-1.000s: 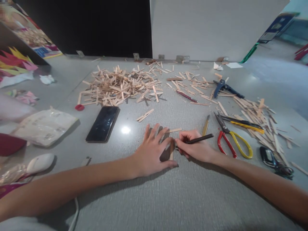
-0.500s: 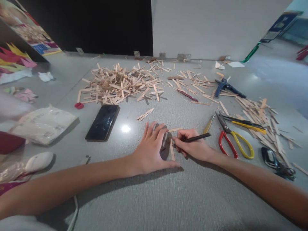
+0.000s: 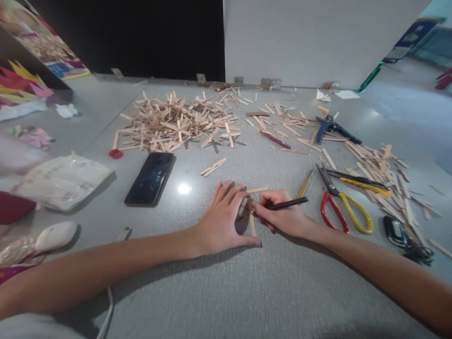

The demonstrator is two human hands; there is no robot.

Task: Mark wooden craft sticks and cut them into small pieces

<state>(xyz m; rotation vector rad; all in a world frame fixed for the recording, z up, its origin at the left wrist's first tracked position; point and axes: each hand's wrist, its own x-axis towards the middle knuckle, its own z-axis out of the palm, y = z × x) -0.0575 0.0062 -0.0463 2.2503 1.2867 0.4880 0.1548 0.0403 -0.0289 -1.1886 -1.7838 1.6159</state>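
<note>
Left hand (image 3: 222,223): open wide, bent around a flat stick (image 3: 253,227) on the counter (image 3: 247,292), can't tell if it presses | Right hand (image 3: 287,219): pinches black pen (image 3: 291,203), tip by that stick | Looks like careful pen work; next move needs a still stick | Far: stick pile (image 3: 176,123)

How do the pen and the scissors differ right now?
The pen is gripped in the right hand, while the scissors lie loose on the table.
The pen's visible shaft is black; the scissors have one red and one yellow handle.
The pen is a single straight shaft, but the scissors have two blades and looped handles.
Both are long, slim tools.
</note>
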